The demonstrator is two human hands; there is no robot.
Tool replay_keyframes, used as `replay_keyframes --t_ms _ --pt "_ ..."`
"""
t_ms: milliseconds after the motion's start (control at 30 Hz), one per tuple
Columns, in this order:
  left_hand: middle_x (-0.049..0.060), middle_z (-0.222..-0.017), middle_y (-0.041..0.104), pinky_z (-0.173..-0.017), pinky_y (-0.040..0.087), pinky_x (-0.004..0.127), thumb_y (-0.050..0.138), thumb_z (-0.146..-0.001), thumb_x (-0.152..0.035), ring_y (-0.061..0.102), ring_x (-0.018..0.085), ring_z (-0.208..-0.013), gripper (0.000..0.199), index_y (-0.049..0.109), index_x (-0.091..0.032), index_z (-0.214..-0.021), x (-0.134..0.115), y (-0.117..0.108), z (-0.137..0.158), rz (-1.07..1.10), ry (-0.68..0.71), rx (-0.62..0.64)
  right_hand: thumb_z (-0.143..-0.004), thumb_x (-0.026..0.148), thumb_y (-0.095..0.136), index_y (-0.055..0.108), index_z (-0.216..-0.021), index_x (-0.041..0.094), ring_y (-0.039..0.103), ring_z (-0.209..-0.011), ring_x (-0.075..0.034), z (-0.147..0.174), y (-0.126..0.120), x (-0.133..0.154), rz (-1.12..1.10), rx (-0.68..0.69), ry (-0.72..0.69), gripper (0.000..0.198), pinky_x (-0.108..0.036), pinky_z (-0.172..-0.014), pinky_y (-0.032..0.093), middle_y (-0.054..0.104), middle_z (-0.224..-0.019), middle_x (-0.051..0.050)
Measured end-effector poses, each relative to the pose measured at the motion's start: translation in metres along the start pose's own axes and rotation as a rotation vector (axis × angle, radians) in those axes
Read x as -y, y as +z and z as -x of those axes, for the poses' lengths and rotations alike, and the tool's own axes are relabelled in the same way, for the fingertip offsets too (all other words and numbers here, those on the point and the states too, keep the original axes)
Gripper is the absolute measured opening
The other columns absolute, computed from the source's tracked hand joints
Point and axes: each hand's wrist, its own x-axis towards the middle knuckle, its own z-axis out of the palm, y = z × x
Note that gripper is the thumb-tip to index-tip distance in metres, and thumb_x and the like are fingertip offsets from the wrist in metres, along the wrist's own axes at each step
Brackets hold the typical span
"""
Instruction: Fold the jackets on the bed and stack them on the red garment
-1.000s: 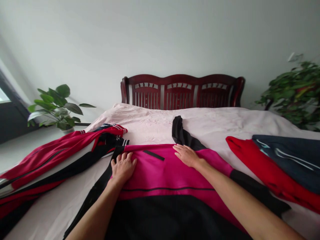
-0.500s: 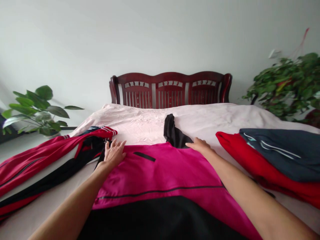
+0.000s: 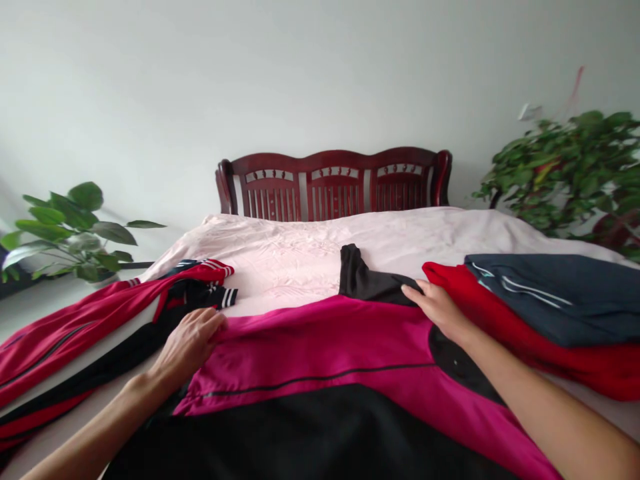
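A magenta and black jacket [image 3: 310, 340] lies spread on the bed in front of me, with a thin dark line across its magenta part. At its far left corner, my left hand [image 3: 193, 337] pinches the magenta cloth, fingers curled over the edge. My right hand [image 3: 437, 307] grips the black fabric at the far right edge, thumb and fingers closed on it. Between the hands, a narrow black piece [image 3: 355, 270] of the jacket sticks out toward the headboard. Black cloth [image 3: 320, 433] covers the near end of the jacket.
Red, white and black track clothes [image 3: 100, 333] lie on the left. On the right, folded dark grey trousers [image 3: 560, 300] rest on red clothing [image 3: 525, 347]. Behind the pale pink bedsheet [image 3: 280, 260] stands a dark wooden headboard [image 3: 335, 183]. Plants [image 3: 75, 230] flank the bed.
My right hand has moved right, drawing the black fabric outward. My left hand has come nearer and slightly left, its fingers now curled on the magenta edge. The black strip on the front is hidden.
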Motion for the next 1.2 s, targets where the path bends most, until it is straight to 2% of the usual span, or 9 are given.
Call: replay_keyframes --t_ms 133,267,367,433,567,700,833,1000,1200 --pt "0.003 -0.092 0.067 -0.086 0.043 0.032 0.042 -0.071 -0.007 0.061 0.021 -0.090 0.030 0.060 -0.028 -0.083 0.000 0.002 0.035 0.066 0.063 0.173 -0.082 0.043 0.056 0.070 -0.106 0.020 0.066 -0.109 -0.031 0.046 -0.006 -0.017 0.065 0.212 -0.024 0.037 -0.040 -0.097 0.049 0.075 -0.106 -0.011" --pt "0.001 -0.089 0.068 -0.088 0.042 0.033 0.045 -0.061 -0.006 0.062 0.021 -0.089 0.034 0.060 -0.027 -0.082 -0.005 -0.012 0.040 0.083 0.067 0.284 -0.087 0.046 0.048 0.069 -0.105 0.018 0.065 -0.111 -0.031 0.057 -0.011 -0.028 0.267 0.103 0.003 0.039 -0.038 -0.097 0.048 0.074 -0.109 -0.013" --pt "0.001 -0.088 0.066 -0.087 0.042 0.032 0.045 -0.061 -0.007 0.062 0.022 -0.090 0.032 0.060 -0.027 -0.082 -0.007 -0.026 0.044 0.108 0.057 0.244 -0.090 0.045 0.043 0.067 -0.111 0.017 0.063 -0.116 -0.029 0.063 -0.019 -0.030 0.293 0.019 0.005 0.042 -0.035 -0.097 0.047 0.071 -0.118 -0.014" --pt "0.002 -0.093 0.067 -0.089 0.043 0.033 0.045 -0.064 -0.009 0.062 0.023 -0.094 0.034 0.062 -0.026 -0.087 -0.005 -0.029 0.050 0.139 0.056 0.241 -0.090 0.042 0.044 0.068 -0.106 0.018 0.066 -0.109 -0.029 0.072 -0.023 -0.029 0.346 0.099 0.017 0.038 -0.035 -0.090 0.048 0.072 -0.111 -0.014" --pt "0.003 -0.098 0.071 -0.084 0.045 0.031 0.048 -0.074 -0.014 0.064 0.023 -0.093 0.028 0.068 -0.024 -0.091 0.003 -0.026 0.058 0.271 0.122 0.427 -0.090 0.046 0.047 0.070 -0.090 0.022 0.069 -0.091 -0.028 0.086 -0.029 -0.022 0.480 0.293 0.015 0.034 -0.032 -0.074 0.046 0.074 -0.094 -0.010" --pt "0.005 -0.104 0.075 -0.090 0.046 0.033 0.049 -0.088 -0.026 0.066 0.024 -0.097 0.028 0.073 -0.025 -0.101 -0.010 -0.030 0.045 0.385 0.101 0.390 -0.090 0.061 0.042 0.072 -0.090 0.023 0.067 -0.095 -0.032 0.056 -0.029 -0.012 0.482 0.308 0.120 0.049 -0.036 -0.074 0.043 0.074 -0.098 -0.012" --pt "0.007 -0.125 0.068 -0.102 0.044 0.039 0.049 -0.093 -0.039 0.061 0.028 -0.116 0.036 0.068 -0.030 -0.123 -0.066 -0.032 0.032 0.519 0.134 0.225 -0.088 0.056 0.049 0.073 -0.082 0.019 0.067 -0.094 -0.031 0.002 -0.012 -0.007 0.244 0.256 0.224 0.045 -0.036 -0.078 0.045 0.074 -0.088 -0.013" --pt "0.009 -0.120 0.061 -0.099 0.044 0.045 0.054 -0.091 -0.040 0.057 0.029 -0.112 0.041 0.061 -0.034 -0.131 -0.132 -0.019 0.036 0.511 0.159 0.341 -0.084 0.051 0.059 0.074 -0.085 0.017 0.069 -0.081 -0.029 -0.035 0.022 0.002 0.044 0.263 0.278 0.037 -0.034 -0.070 0.049 0.071 -0.066 -0.010" --pt "0.004 -0.110 0.062 -0.094 0.044 0.042 0.061 -0.085 -0.033 0.055 0.027 -0.106 0.033 0.068 -0.035 -0.117 -0.132 -0.006 0.034 0.585 0.141 0.341 -0.076 0.031 0.064 0.071 -0.098 0.014 0.071 -0.079 -0.027 -0.044 0.058 0.030 -0.266 0.267 0.288 0.029 -0.035 -0.071 0.054 0.074 -0.073 -0.008"
